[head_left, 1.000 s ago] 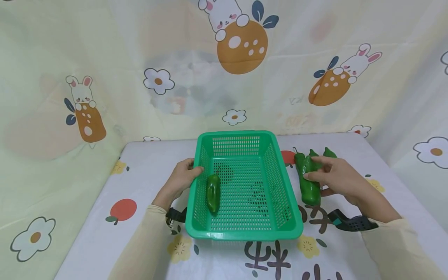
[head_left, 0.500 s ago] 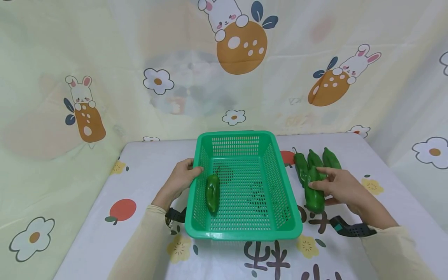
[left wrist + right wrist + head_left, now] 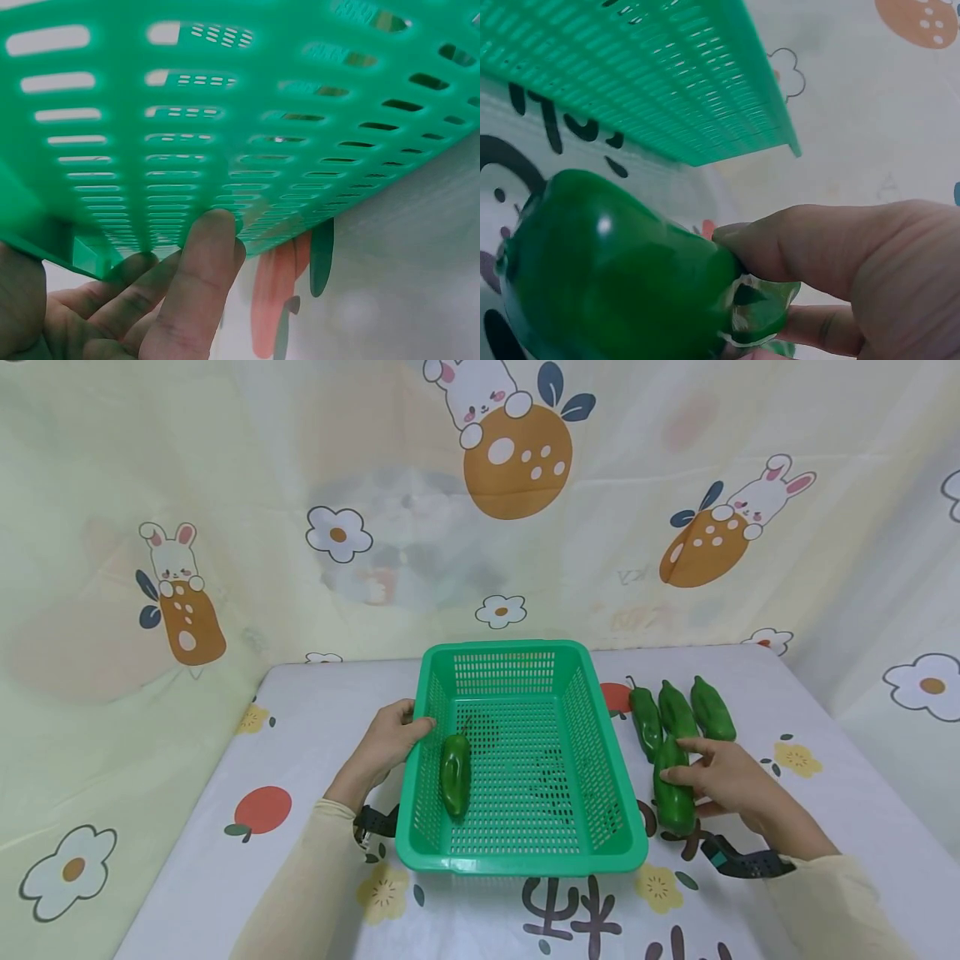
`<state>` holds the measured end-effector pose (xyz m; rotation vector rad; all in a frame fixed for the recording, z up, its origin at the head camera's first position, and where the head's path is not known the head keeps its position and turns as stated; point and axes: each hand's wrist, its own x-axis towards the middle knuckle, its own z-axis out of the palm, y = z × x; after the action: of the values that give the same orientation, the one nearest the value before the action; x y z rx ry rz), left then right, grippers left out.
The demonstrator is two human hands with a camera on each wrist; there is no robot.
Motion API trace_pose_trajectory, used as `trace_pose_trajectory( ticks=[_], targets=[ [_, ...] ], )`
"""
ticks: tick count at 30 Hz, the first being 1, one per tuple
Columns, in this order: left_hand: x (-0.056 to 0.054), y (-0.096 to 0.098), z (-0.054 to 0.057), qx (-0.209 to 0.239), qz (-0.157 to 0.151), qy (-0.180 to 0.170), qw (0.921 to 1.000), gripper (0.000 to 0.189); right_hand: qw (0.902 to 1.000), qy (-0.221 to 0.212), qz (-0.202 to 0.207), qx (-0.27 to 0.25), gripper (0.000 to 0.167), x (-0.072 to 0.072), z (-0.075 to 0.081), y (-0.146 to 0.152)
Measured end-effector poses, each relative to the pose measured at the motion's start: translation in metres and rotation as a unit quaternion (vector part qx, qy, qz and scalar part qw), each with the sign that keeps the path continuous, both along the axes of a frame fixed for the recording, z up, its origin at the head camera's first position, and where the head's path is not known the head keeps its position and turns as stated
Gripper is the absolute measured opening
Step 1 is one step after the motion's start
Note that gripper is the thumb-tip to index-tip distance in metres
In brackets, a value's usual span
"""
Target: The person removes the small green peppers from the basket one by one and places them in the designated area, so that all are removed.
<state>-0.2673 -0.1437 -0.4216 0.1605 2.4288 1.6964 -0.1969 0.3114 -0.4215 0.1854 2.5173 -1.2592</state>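
My left hand (image 3: 384, 741) grips the left rim of a green plastic basket (image 3: 517, 864), thumb over the edge. Its fingers (image 3: 202, 274) lie along the slotted outer wall in the left wrist view. One green pepper (image 3: 455, 777) with a thin stem lies inside, toward the basket's left side. Right of the basket, my right hand (image 3: 727, 781) holds a smooth, shiny green pepper (image 3: 673, 797) between thumb and fingers, its broad end toward me. In the right wrist view that pepper (image 3: 622, 262) fills the lower left, with the thumb (image 3: 795, 240) against its narrow end.
Beyond the held pepper, three more green peppers lie side by side: a stemmed one (image 3: 646, 722), a middle one (image 3: 677, 710) and a right one (image 3: 712, 710). A printed white cloth (image 3: 300, 877) covers the table, and a patterned curtain (image 3: 420, 585) hangs behind it.
My right hand has drawn its pepper toward me and slightly right, uncovering the three peppers behind. The left hand and basket have stayed in place.
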Motion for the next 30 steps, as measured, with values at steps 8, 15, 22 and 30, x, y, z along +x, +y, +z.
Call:
trace_pose_trajectory(
  ticks=[8, 15, 22, 30],
  targets=[
    [-0.001, 0.001, -0.001, -0.008, 0.008, -0.005, 0.9999, 0.044, 0.9999, -0.008, 0.006, 0.005, 0.082, 0.002, -0.010, 0.000],
    [-0.002, -0.001, -0.002, -0.012, 0.009, -0.005, 0.9999, 0.042, 0.9995, -0.019, 0.007, 0.026, 0.082, 0.001, -0.016, 0.000],
    [-0.001, 0.000, -0.001, -0.012, 0.005, -0.004, 0.9999, 0.044, 0.9991, -0.029, 0.005, 0.031, 0.083, 0.001, -0.020, 0.000],
    [-0.001, 0.000, -0.001, -0.011, 0.004, -0.001, 0.9999, 0.044, 0.9985, -0.018, 0.008, 0.051, 0.082, 0.002, -0.023, 0.000]
  ],
)
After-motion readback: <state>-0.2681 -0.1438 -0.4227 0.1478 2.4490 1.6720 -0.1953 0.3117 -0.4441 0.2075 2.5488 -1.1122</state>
